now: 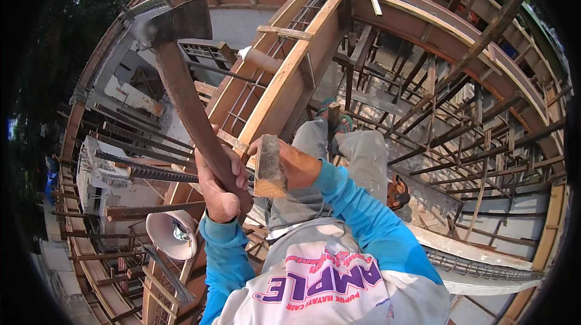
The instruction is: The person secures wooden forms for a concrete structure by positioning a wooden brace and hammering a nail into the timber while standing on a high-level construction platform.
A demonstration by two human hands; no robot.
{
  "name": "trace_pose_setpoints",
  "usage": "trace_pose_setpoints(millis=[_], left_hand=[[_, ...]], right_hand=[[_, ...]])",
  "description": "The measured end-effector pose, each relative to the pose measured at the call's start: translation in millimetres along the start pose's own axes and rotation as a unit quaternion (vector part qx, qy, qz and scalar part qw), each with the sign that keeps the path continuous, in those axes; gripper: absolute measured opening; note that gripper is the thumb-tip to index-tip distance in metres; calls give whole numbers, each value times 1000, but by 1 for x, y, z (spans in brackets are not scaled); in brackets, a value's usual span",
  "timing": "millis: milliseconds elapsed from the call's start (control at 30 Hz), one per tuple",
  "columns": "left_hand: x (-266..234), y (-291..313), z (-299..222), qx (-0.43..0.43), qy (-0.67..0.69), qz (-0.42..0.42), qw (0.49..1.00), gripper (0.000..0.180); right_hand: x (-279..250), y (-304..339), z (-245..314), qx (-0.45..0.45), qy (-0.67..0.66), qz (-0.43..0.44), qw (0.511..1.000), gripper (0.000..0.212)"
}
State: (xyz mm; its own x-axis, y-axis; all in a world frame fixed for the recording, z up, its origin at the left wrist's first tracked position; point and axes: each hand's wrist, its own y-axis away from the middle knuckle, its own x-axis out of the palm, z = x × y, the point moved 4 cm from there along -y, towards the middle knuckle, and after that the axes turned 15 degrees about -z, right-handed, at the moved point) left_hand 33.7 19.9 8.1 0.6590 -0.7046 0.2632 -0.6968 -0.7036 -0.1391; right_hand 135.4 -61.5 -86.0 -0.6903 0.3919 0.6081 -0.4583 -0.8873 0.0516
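Gripping one hatchet [181, 92] by its wooden handle, the left hand [219, 186] has its fingers [233, 164] wrapped tight around the lower shaft; the dark metal head stands well above and left of those fingers, raised and slightly blurred. Right hand [296, 164] just beside it, fingers closed on one short wood block [269, 167], held upright with its rough end face toward the camera. Both sleeves blue, over a white printed shirt. Below the fingers: two legs in grey trousers, one green sandal [344, 124] visible on a foot resting on formwork. Just past the fingers, one long plywood beam form [290, 77] runs up and away, a rebar cage [266, 68] inside it. Left of the fingers, one white hard hat [169, 234] lies upturned, and several ribbed rebar ends [151, 172] stick out. Farther right, many timber props and braces, too many to count. Beyond, a curved formwork wall [423, 16] rings the site.
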Motion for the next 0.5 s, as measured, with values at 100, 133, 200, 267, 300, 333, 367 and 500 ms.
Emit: trace_pose_setpoints(millis=[100, 133, 200, 267, 300, 333, 367, 500], left_hand=[[-35, -10, 20, 99, -117, 1, 988, 148], [-38, -9, 21, 116, -135, 12, 984, 152], [-33, -8, 19, 122, -138, 40, 982, 152], [-36, -9, 18, 153, -202, 63, 965, 140], [-37, -10, 18, 146, -202, 65, 966, 140], [-38, -11, 15, 180, -273, 51, 944, 140], [-37, -12, 15, 214, -341, 39, 915, 141], [-40, -22, 12, 167, -321, 25, 932, 122]], right_hand=[[20, -7, 19, -306, 350, 9, 885, 75], [23, -12, 24, -316, 363, 24, 876, 74], [28, -25, 27, -355, 375, 60, 854, 74], [27, -29, 30, -348, 382, 66, 853, 74], [27, -29, 27, -336, 385, 72, 857, 75], [28, -31, 22, -320, 391, 85, 859, 77], [27, -31, 22, -314, 391, 79, 861, 77], [35, -39, 23, -267, 406, 114, 867, 94]])
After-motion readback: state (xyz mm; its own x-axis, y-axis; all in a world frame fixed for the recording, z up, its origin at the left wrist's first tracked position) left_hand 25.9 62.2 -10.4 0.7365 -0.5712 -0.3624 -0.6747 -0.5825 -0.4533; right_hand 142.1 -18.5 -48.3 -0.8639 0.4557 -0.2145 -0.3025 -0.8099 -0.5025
